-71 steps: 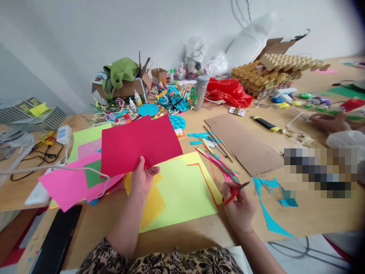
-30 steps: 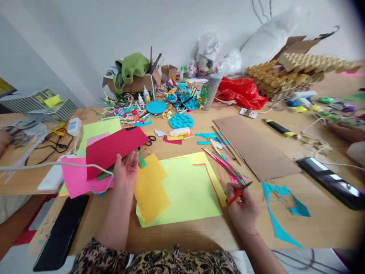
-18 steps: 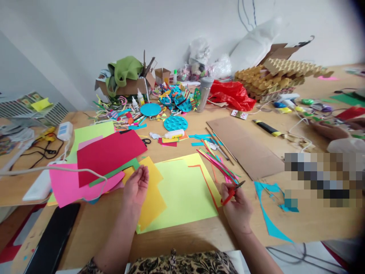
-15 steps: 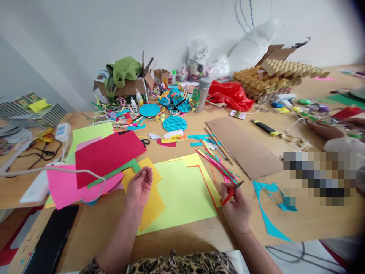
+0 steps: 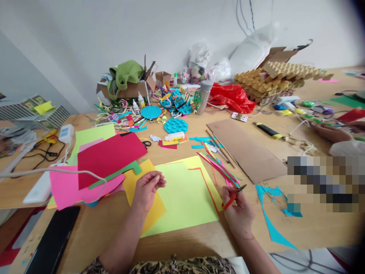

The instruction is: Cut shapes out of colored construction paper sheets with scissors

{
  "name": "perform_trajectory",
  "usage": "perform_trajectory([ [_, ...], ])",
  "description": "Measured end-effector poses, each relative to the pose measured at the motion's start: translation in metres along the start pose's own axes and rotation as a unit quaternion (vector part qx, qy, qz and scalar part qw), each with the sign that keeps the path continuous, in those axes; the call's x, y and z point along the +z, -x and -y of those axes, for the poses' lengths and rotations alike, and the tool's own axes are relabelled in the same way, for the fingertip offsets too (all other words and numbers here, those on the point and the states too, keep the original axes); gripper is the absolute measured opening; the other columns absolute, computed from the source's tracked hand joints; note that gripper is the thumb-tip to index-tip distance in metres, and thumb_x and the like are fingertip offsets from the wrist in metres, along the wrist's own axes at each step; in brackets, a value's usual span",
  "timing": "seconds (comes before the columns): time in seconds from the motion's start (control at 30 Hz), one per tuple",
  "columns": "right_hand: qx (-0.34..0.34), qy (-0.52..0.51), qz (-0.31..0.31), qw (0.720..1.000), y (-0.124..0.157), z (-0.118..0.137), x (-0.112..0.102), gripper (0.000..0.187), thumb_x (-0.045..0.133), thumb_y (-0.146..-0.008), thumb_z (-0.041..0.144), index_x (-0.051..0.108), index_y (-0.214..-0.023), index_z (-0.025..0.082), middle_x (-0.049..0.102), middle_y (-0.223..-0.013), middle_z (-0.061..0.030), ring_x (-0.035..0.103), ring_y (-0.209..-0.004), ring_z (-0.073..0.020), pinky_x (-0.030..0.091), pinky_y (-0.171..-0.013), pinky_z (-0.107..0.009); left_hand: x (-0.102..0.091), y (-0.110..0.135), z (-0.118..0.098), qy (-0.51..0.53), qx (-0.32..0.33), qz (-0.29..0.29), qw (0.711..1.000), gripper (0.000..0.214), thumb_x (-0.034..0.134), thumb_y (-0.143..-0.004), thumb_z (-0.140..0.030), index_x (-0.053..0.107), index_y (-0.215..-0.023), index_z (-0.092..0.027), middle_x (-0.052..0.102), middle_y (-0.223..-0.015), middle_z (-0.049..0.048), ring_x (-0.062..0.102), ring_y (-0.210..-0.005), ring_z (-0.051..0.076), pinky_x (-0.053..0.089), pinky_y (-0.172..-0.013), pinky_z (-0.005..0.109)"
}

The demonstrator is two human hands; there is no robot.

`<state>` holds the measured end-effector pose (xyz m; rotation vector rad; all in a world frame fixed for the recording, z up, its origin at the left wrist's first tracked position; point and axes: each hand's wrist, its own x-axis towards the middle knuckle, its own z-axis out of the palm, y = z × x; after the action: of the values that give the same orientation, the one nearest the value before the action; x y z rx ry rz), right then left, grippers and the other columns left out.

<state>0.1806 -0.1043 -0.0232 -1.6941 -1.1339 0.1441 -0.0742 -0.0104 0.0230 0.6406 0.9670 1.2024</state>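
My right hand (image 5: 239, 213) is closed on a pair of red-handled scissors (image 5: 232, 199), the blades pointing to the upper right. It is at the right edge of the yellow-green sheet (image 5: 182, 201), where a thin orange strip (image 5: 209, 190) lies bent along the top and side. My left hand (image 5: 149, 188) has its thumb pressed to its curled fingers above an orange-yellow sheet (image 5: 155, 217); anything in that pinch is too small or hidden to make out. Several thin coloured paper strips (image 5: 219, 169) lie just beyond the scissors.
Red paper (image 5: 111, 160) and pink paper (image 5: 65, 186) lie to the left, near a black phone (image 5: 53, 239). Cardboard (image 5: 245, 148) and blue offcuts (image 5: 273, 224) are on the right. Behind stand a glue bottle (image 5: 174, 136) and a tumbler (image 5: 204, 97). Another person's hand (image 5: 332, 131) is at far right.
My left hand has shifted right, turning so that its thumb presses on the fingers. The right hand keeps the scissors in nearly the same place. The whole view has moved slightly.
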Motion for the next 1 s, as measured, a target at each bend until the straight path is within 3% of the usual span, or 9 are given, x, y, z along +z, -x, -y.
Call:
perform_trajectory([
  [0.2,-0.018,-0.017,-0.013,1.000,0.002,-0.008,0.003,0.006,0.058,-0.081,0.023,0.060,-0.079,0.018,0.062,-0.073,-0.0025,0.057,-0.066,-0.0148,0.046,-0.064,-0.026,-0.003,-0.003,0.000,0.031,0.001,-0.019,0.999,0.013,0.072,-0.063,-0.011,0.071,-0.076,-0.009,0.070,-0.068,0.0083,0.066,-0.060,0.016,0.054,-0.058,0.025],
  [0.3,-0.022,-0.024,-0.012,0.999,0.002,-0.010,0.003,0.004,0.058,-0.081,0.021,0.060,-0.080,0.018,0.062,-0.073,-0.0021,0.056,-0.065,-0.0141,0.046,-0.063,-0.025,-0.005,-0.010,-0.006,0.091,-0.014,-0.093,0.991,0.017,0.063,-0.068,-0.001,0.070,-0.082,-0.008,0.071,-0.070,0.0084,0.067,-0.061,0.014,0.056,-0.059,0.023],
  [0.4,-0.020,-0.019,-0.005,1.000,0.002,-0.009,0.002,0.005,0.058,-0.081,0.022,0.060,-0.080,0.017,0.060,-0.071,-0.0017,0.055,-0.063,-0.0135,0.045,-0.061,-0.025,-0.007,-0.024,-0.016,0.184,-0.065,-0.169,0.966,0.020,0.053,-0.076,0.004,0.066,-0.088,-0.006,0.070,-0.071,0.0100,0.068,-0.063,0.014,0.057,-0.058,0.021],
  [0.5,-0.016,-0.011,0.003,1.000,0.002,-0.006,0.002,0.008,0.058,-0.082,0.024,0.061,-0.081,0.017,0.059,-0.070,-0.0015,0.053,-0.061,-0.0129,0.044,-0.058,-0.024,-0.009,-0.044,-0.026,0.244,-0.094,-0.197,0.945,0.018,0.049,-0.081,0.004,0.062,-0.089,-0.005,0.069,-0.070,0.0099,0.068,-0.062,0.014,0.056,-0.054,0.019],
  [0.67,-0.026,-0.001,-0.002,1.000,0.002,-0.004,0.001,0.009,0.058,-0.082,0.024,0.062,-0.082,0.016,0.060,-0.071,-0.0022,0.055,-0.062,-0.0132,0.045,-0.061,-0.025,-0.015,-0.070,-0.037,0.287,-0.078,-0.236,0.925,0.019,0.041,-0.087,0.001,0.057,-0.095,-0.005,0.066,-0.067,0.0065,0.063,-0.052,0.008,0.051,-0.045,0.012],
  [0.83,-0.019,-0.015,0.005,1.000,0.003,-0.007,0.002,0.010,0.059,-0.082,0.026,0.062,-0.084,0.017,0.061,-0.073,-0.0029,0.056,-0.064,-0.0143,0.046,-0.063,-0.026,-0.019,-0.072,-0.045,0.309,-0.072,-0.251,0.915,0.019,0.040,-0.089,-0.004,0.056,-0.098,-0.007,0.065,-0.069,0.0053,0.060,-0.048,0.007,0.049,-0.040,0.011],
  [1.0,-0.006,0.001,0.021,1.000,0.001,-0.006,0.001,0.012,0.057,-0.082,0.029,0.061,-0.081,0.017,0.061,-0.071,-0.0028,0.055,-0.061,-0.0143,0.045,-0.061,-0.026,-0.019,-0.075,-0.057,0.307,-0.063,-0.257,0.914,0.015,0.049,-0.090,-0.021,0.058,-0.084,-0.010,0.056,-0.054,-0.0011,0.052,-0.040,0.005,0.042,-0.035,0.010],
])
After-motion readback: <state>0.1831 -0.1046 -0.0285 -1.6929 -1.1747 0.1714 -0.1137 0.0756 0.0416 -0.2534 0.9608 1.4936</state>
